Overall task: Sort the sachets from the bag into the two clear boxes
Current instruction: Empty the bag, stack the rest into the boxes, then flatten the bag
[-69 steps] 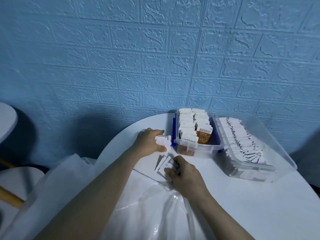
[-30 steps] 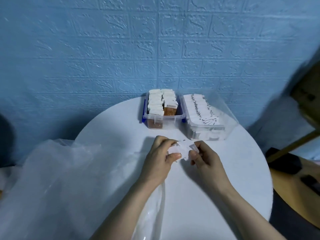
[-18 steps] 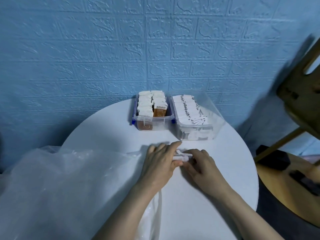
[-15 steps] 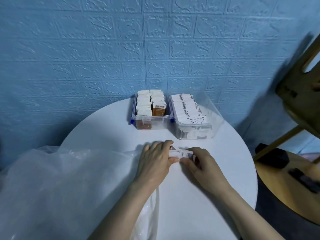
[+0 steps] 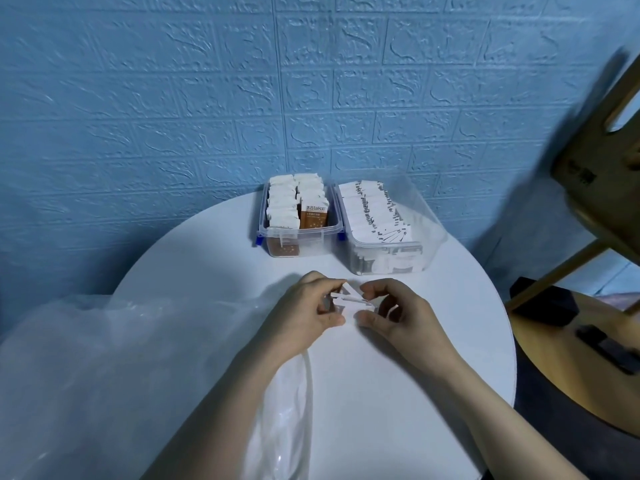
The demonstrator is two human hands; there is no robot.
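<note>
Both hands, the left hand (image 5: 304, 315) and the right hand (image 5: 401, 315), pinch a few white sachets (image 5: 349, 301) between them, likely to line them up before boxing. The two boxes (image 5: 298, 237) (image 5: 388, 261) wait near the blue wall (image 5: 173, 98). The bag (image 5: 121, 375) lies on the round white tabletop (image 5: 381, 393).

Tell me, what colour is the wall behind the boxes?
Blue, with a raised brick pattern: the wall, seen in the head view.
</note>
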